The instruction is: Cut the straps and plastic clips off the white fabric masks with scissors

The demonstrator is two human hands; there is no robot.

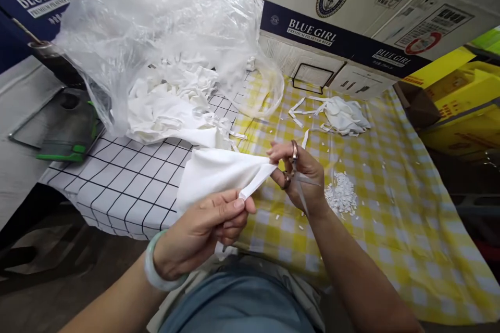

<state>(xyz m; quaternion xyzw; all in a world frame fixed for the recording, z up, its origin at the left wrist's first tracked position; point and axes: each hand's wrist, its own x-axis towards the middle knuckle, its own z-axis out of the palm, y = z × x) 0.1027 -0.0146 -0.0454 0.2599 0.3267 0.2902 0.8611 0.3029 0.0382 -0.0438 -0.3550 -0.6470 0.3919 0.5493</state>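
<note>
A white fabric piece (214, 174) with a stitched edge band is stretched between my two hands. My left hand (209, 223), with a pale green bangle on the wrist, is closed and pinches the band between thumb and fingers. My right hand (307, 179) is closed around a pair of scissors (295, 151), whose ring handles circle the fingers and whose blades point back towards the wrist. The fingertips of that hand also touch the fabric's corner. Left of centre, a heap of similar white pieces (167, 99) spills from a clear plastic bag (156, 15).
Small white clippings (341, 195) lie piled on the yellow checked cloth (406, 239). Behind them sits a bunch of white fabric (346, 116) with loose straps. A beer carton (312, 10) stands at the back. A dark cup (58, 62) and a grey-green object (68, 127) are left.
</note>
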